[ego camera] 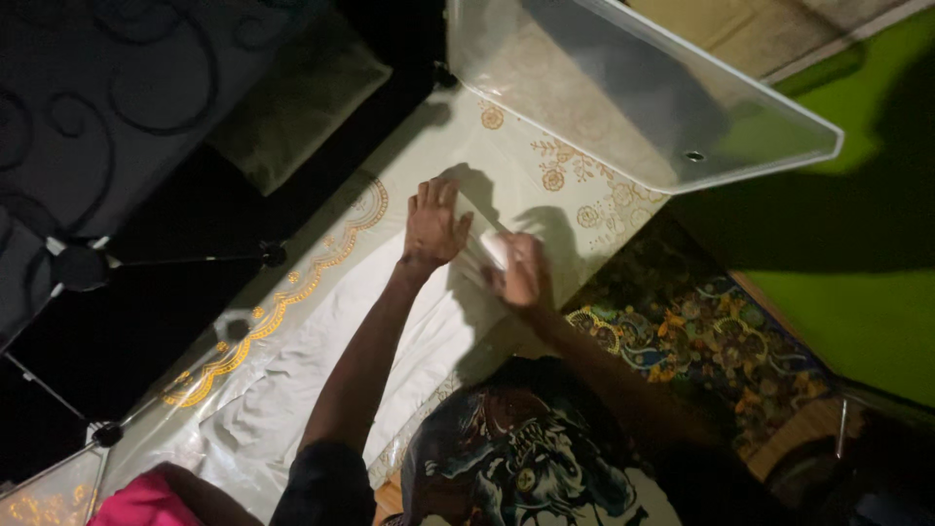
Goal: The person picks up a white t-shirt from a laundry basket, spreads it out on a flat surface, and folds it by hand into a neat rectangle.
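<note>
Visible items: two hands (433, 226), one white cloth (321, 370), one small white pad (495, 248), one clear panel (623, 88), one patterned rug (701, 331).

A single head camera looks steeply down from close above the person's own arms onto a patterned panel (545, 185)

A dark fabric with grey swirl patterning (107, 88) occupies the upper left of the frame. A dull olive cushion (297, 102) lies just right of it. A multicoloured floral-patterned mat (701, 336) covers the lower right. A bright green surface (857, 292) fills the right edge. A pink cloth item (141, 502) sits at the lower left corner. Black round connectors with thin rods (83, 268) appear at left.
</note>
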